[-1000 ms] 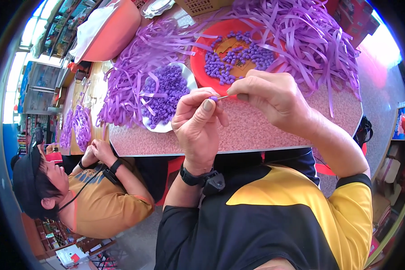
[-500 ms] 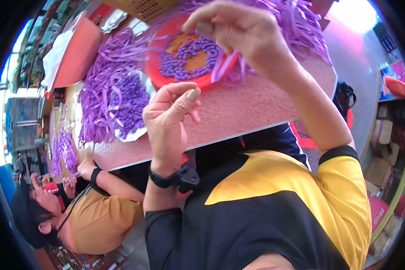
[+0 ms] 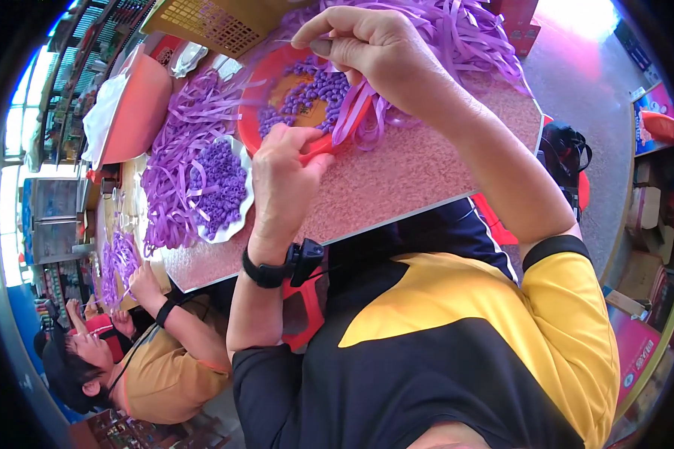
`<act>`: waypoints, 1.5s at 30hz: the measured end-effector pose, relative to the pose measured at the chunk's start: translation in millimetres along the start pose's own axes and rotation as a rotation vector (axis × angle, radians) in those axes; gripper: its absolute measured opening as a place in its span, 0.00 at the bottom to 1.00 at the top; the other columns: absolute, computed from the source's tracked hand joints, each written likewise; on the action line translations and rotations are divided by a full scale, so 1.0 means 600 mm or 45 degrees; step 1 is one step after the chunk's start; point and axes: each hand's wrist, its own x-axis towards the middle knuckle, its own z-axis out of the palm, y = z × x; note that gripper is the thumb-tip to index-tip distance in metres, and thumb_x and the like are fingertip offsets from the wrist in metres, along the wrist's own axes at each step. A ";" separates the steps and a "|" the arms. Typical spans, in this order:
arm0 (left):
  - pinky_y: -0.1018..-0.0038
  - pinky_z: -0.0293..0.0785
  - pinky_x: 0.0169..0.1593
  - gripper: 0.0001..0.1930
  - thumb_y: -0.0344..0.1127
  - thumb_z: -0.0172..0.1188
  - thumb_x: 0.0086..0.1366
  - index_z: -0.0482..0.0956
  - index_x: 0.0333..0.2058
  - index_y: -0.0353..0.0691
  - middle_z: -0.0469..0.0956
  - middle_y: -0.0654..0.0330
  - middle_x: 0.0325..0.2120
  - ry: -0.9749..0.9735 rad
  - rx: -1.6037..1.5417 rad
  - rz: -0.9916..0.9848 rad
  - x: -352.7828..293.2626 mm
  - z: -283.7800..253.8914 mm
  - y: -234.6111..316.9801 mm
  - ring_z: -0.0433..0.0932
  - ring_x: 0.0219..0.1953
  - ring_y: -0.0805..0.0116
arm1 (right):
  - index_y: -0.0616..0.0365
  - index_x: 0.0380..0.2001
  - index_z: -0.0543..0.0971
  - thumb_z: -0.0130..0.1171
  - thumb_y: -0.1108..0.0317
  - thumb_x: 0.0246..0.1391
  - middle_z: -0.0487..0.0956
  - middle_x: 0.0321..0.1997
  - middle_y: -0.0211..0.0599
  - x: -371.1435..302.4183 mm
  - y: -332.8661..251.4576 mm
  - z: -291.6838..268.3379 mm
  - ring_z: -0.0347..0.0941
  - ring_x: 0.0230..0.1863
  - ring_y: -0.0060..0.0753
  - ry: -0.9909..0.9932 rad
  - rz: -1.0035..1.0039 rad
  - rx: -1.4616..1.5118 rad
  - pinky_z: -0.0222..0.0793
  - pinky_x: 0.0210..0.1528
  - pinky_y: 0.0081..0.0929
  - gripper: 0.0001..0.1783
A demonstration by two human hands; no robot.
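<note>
My right hand [image 3: 378,49] is raised over the table, its fingers pinched on a purple ribbon strip [image 3: 350,112] that hangs down toward my left hand [image 3: 284,179]. My left hand is closed, thumb against fingertips, on the strip's lower end beside the rim of a red plate [image 3: 249,105]. The plate holds several small purple folded pieces [image 3: 314,86]. A black watch [image 3: 266,273] is on my left wrist.
A white plate [image 3: 243,202] of purple folded pieces sits left of my left hand on the speckled pink table [image 3: 404,179]. Loose purple ribbon [image 3: 180,142] is heaped beyond both plates. A yellow basket [image 3: 210,22] stands at the back. A co-worker [image 3: 150,367] sits lower left; a black bag [image 3: 565,153] lies right.
My hands were together at the table's edge pinching one piece. My right hand has risen up and away over the red plate, drawing the strip out; my left hand stayed lower.
</note>
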 end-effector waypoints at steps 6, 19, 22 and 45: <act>0.70 0.71 0.33 0.11 0.24 0.71 0.49 0.82 0.33 0.36 0.74 0.56 0.25 0.079 -0.021 0.067 0.007 0.024 -0.001 0.76 0.29 0.62 | 0.59 0.43 0.83 0.54 0.76 0.61 0.72 0.24 0.22 -0.002 0.027 0.005 0.66 0.25 0.11 0.032 -0.041 -0.138 0.63 0.29 0.12 0.11; 0.74 0.73 0.41 0.14 0.19 0.63 0.55 0.81 0.41 0.36 0.75 0.62 0.33 0.232 -0.664 -0.194 0.004 0.001 0.013 0.74 0.34 0.71 | 0.60 0.45 0.82 0.53 0.79 0.61 0.75 0.26 0.25 -0.006 0.047 0.023 0.70 0.26 0.13 -0.012 0.117 -0.088 0.68 0.31 0.14 0.13; 0.66 0.75 0.43 0.18 0.18 0.61 0.52 0.83 0.42 0.41 0.73 0.57 0.31 0.061 0.034 0.149 0.006 0.004 0.015 0.75 0.36 0.60 | 0.60 0.45 0.83 0.53 0.77 0.61 0.78 0.26 0.27 0.010 0.059 0.000 0.71 0.25 0.13 0.063 0.133 0.011 0.69 0.30 0.14 0.12; 0.75 0.74 0.36 0.06 0.29 0.60 0.66 0.78 0.35 0.31 0.80 0.55 0.28 0.379 -1.708 -0.240 -0.017 -0.027 0.024 0.77 0.28 0.70 | 0.62 0.45 0.81 0.53 0.74 0.63 0.77 0.25 0.26 -0.021 -0.008 0.026 0.74 0.25 0.14 -0.327 0.243 0.546 0.58 0.23 0.11 0.11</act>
